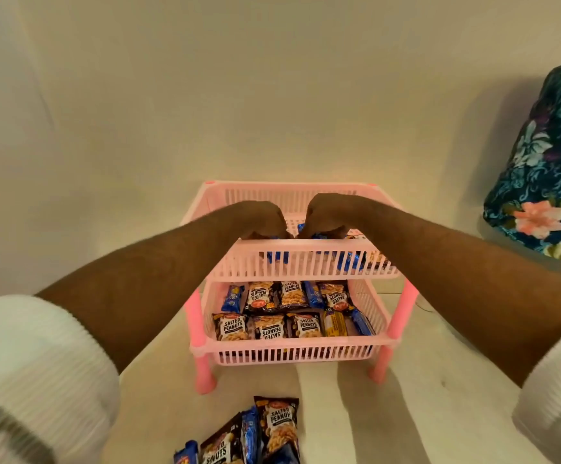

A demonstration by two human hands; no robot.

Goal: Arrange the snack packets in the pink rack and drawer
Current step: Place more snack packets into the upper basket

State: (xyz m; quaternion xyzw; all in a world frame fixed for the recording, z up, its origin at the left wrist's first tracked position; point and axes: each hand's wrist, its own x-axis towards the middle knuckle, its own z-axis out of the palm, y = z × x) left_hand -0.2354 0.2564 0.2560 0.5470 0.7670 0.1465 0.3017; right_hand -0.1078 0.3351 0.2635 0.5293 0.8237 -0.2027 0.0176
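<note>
Two tiers of the pink rack (306, 354) hold packets; your left hand (260, 219) and right hand (327, 214) pinch blue packets (349, 259) in the top tray. A loose pile (255, 433) still waits on the floor.

This looks like a room in a home, likely a bedroom or sitting room. A plain cream wall (272, 95) fills the far side, a pale cloth-covered surface (423, 413) spreads across the near ground, and a soft bundle in blue floral fabric (547, 169) rests at the far right.
</note>
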